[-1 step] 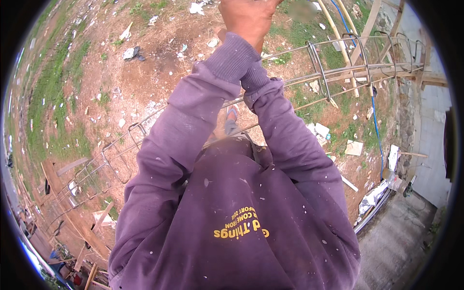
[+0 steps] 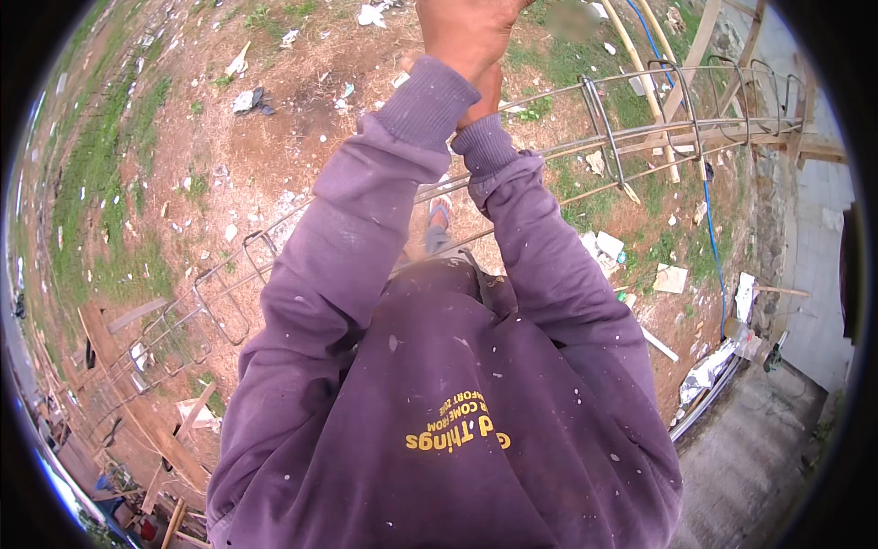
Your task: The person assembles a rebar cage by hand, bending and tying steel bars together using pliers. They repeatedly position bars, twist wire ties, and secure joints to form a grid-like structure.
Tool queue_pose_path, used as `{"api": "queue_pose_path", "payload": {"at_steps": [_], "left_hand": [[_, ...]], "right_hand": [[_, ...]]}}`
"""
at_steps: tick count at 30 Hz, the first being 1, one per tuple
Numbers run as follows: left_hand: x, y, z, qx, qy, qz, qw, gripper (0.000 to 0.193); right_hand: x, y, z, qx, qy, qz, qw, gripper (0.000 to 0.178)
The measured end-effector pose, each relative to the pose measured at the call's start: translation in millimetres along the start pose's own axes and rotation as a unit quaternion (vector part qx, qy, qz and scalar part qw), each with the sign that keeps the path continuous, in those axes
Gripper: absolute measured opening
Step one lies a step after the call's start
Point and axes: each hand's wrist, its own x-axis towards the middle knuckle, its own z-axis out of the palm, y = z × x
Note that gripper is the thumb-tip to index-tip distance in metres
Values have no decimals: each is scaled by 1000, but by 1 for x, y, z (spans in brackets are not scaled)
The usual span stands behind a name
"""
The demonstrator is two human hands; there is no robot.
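Observation:
My left hand (image 2: 466, 35) is at the top edge of the view, its fingers cut off or turned away. Just below and partly behind it, my right hand (image 2: 487, 94) shows only its wrist and back part. What either hand holds, if anything, is hidden. Both arms wear dusty purple sleeves and reach out over a long steel rebar cage (image 2: 631, 137) with bent rectangular stirrups. The cage runs from lower left to upper right, passing under my forearms and close to my waist.
Wooden planks (image 2: 151, 421) prop the cage's left end; a timber frame (image 2: 814, 146) stands at its right end. A blue hose (image 2: 713, 247) trails down the right side, near a concrete slab (image 2: 750, 457). Paper scraps (image 2: 670, 279) litter the grass and dirt. My sandalled foot (image 2: 439, 215) shows beneath.
Both hands have shifted very slightly: my left hand and cuff sit a little higher and further left, and more of my right wrist shows. The rebar cage stays still.

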Motion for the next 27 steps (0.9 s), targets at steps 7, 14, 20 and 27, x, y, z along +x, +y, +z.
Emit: {"api": "queue_pose_path", "payload": {"at_steps": [7, 14, 20, 27], "left_hand": [[-50, 59, -39, 15, -366, 50, 929, 27], [16, 10, -40, -104, -379, -134, 910, 34], [44, -5, -5, 12, -108, -62, 992, 35], [56, -72, -27, 20, 49, -67, 996, 33]], "right_hand": [[3, 9, -54, 49, -249, -32, 967, 45], [47, 23, -49, 340, -417, 178, 824, 47], [59, 7, -7, 195, -164, 278, 926, 23], [42, 9, 8, 73, -132, 127, 980, 36]]}}
